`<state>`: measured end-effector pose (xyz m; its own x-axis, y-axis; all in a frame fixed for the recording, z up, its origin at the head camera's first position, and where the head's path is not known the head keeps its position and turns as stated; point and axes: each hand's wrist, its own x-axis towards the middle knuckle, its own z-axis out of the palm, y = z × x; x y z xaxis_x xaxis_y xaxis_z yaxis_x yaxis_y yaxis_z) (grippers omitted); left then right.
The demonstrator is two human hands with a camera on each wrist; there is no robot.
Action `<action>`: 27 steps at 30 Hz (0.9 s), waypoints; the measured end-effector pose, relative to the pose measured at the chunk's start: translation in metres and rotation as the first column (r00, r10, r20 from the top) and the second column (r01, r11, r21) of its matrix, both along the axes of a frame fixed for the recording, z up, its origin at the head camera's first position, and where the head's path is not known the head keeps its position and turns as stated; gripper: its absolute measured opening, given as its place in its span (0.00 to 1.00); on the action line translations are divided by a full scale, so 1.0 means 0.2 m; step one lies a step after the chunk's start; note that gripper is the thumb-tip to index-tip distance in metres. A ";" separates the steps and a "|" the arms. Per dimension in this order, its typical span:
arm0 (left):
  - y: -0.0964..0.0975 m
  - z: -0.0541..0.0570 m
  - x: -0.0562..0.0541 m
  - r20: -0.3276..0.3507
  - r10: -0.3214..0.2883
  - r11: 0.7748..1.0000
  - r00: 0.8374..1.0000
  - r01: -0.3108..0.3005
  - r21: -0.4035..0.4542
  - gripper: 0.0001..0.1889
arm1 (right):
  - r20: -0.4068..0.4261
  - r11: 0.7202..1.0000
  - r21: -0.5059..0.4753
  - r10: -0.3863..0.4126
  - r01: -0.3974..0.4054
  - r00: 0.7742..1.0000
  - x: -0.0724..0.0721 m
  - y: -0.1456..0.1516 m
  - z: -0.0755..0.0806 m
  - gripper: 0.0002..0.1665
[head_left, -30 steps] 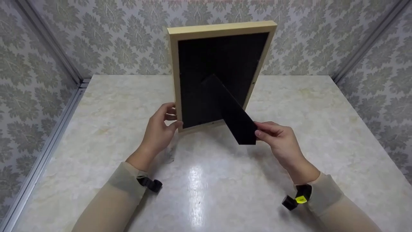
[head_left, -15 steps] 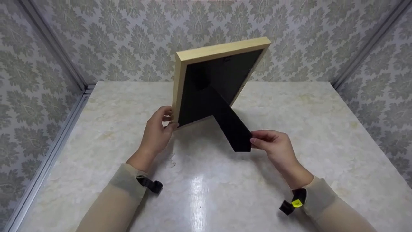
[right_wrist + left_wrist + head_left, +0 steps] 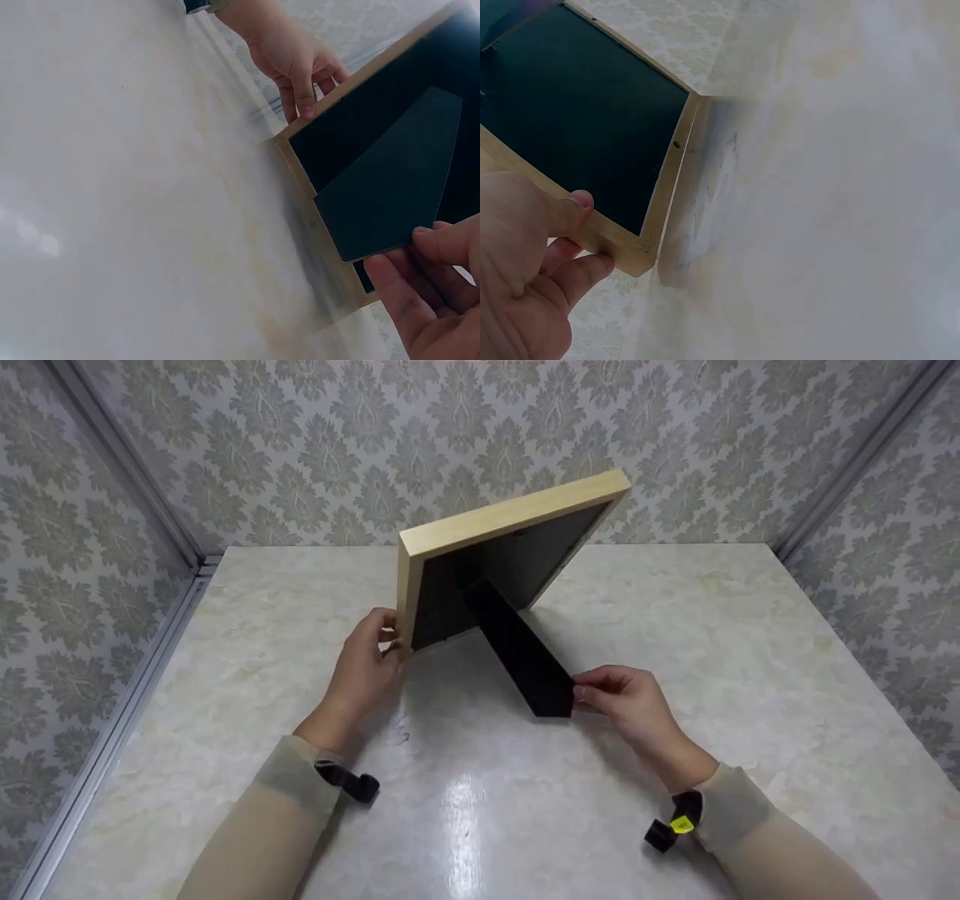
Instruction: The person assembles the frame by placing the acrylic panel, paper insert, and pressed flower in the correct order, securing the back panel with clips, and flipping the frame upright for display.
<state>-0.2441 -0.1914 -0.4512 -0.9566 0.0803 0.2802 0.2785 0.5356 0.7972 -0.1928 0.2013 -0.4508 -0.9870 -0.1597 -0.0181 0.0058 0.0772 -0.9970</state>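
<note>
A light wooden picture frame with a black back stands on the table, its back towards me and its top leaning my way. My left hand grips its lower left edge; in the left wrist view the thumb lies on the wooden border and fingers curl round the side. From the back juts a black easel leg, swung out towards me. My right hand pinches the leg near its free end between thumb and fingers, as the right wrist view also shows on the leg. The frame's front is hidden.
The marbled, glossy table spreads beneath both hands. A patterned wall rises behind it, with further patterned walls left and right. A metal rail runs along the left edge. Black cameras are strapped to both wrists.
The frame has come down and its top has tipped towards me. The right hand has lowered the leg and shifted slightly left. Both hands keep their hold.
</note>
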 end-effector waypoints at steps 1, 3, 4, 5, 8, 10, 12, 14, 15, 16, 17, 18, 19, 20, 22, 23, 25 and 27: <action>0.00 0.00 0.00 -0.006 0.000 1.000 1.000 0.000 -0.005 0.21 | 0.003 1.000 0.002 0.005 -0.005 1.000 0.00 0.00 0.00 0.13; -0.01 0.00 0.00 -0.016 -0.001 1.000 1.000 0.001 -0.016 0.20 | 0.008 1.000 -0.002 0.016 -0.016 1.000 0.00 0.00 -0.01 0.13; -0.01 0.00 0.00 -0.019 -0.001 1.000 1.000 0.001 -0.023 0.20 | 0.009 1.000 -0.002 0.020 -0.020 1.000 0.00 0.00 -0.02 0.13; -0.01 0.00 -0.01 -0.022 -0.003 1.000 1.000 0.002 -0.031 0.19 | 0.009 1.000 -0.001 0.023 -0.023 1.000 0.00 0.01 -0.02 0.13; 0.00 -0.01 -0.01 -0.018 -0.004 0.998 1.000 0.003 -0.058 0.18 | 0.005 0.999 0.023 0.029 -0.029 1.000 0.00 0.01 -0.04 0.14; 0.01 -0.01 -0.01 -0.017 0.000 0.998 1.000 -0.001 -0.068 0.18 | -0.007 0.998 0.050 0.031 -0.031 0.999 0.00 0.02 -0.04 0.14; 0.01 -0.02 -0.02 -0.012 0.007 0.997 1.000 -0.008 -0.071 0.18 | -0.025 0.996 0.085 0.033 -0.031 0.999 0.00 0.02 -0.05 0.14; 0.01 -0.02 -0.02 -0.011 0.006 0.998 1.000 -0.007 -0.059 0.18 | -0.036 0.994 0.107 0.034 -0.030 0.999 0.00 0.01 -0.05 0.15; 0.00 -0.02 -0.02 -0.008 0.003 0.999 1.000 -0.003 -0.051 0.18 | -0.038 0.993 0.111 0.035 -0.031 0.999 0.00 0.01 -0.06 0.15; 0.00 -0.02 -0.01 -0.004 0.000 0.999 1.000 0.000 -0.046 0.18 | -0.035 0.993 0.113 0.036 -0.032 0.999 0.00 0.01 -0.06 0.15; -0.01 -0.02 -0.01 0.001 -0.002 0.999 1.000 0.002 -0.039 0.17 | -0.031 0.993 0.116 0.038 -0.035 0.999 0.00 0.01 -0.05 0.15; -0.01 -0.02 -0.01 0.008 -0.005 0.999 1.000 0.006 -0.033 0.17 | -0.024 0.993 0.115 0.042 -0.039 0.999 0.00 0.00 -0.05 0.15; -0.02 -0.01 -0.01 0.013 -0.009 1.000 1.000 0.010 -0.027 0.16 | -0.022 0.992 0.117 0.043 -0.040 0.999 0.00 0.00 -0.05 0.16; -0.02 -0.01 -0.01 0.020 -0.010 1.000 1.000 0.010 -0.025 0.16 | -0.027 0.992 0.117 0.041 -0.037 0.999 0.01 0.00 -0.03 0.17; -0.03 0.00 -0.01 0.035 -0.013 1.000 0.999 0.013 -0.023 0.15 | -0.061 0.993 0.113 0.022 -0.015 0.998 0.01 0.00 0.01 0.18; -0.04 0.01 -0.01 0.044 -0.016 1.000 0.999 0.017 -0.021 0.15 | -0.091 0.994 0.105 0.003 0.007 0.996 0.02 0.00 0.05 0.18; -0.05 0.01 -0.02 0.058 -0.031 0.999 0.998 0.032 -0.013 0.16 | -0.168 0.996 0.059 -0.051 0.062 0.985 0.05 0.00 0.16 0.18; -0.06 0.02 -0.02 0.066 -0.058 0.998 0.996 0.058 0.001 0.18 | -0.243 0.994 -0.015 -0.112 0.112 0.963 0.08 0.00 0.31 0.18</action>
<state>-0.2490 -0.2037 -0.4480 -0.9666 0.1366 0.2167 0.2561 0.5208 0.8144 -0.1767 0.2022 -0.3882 -0.9731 -0.0482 0.2251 -0.2287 0.0888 -0.9694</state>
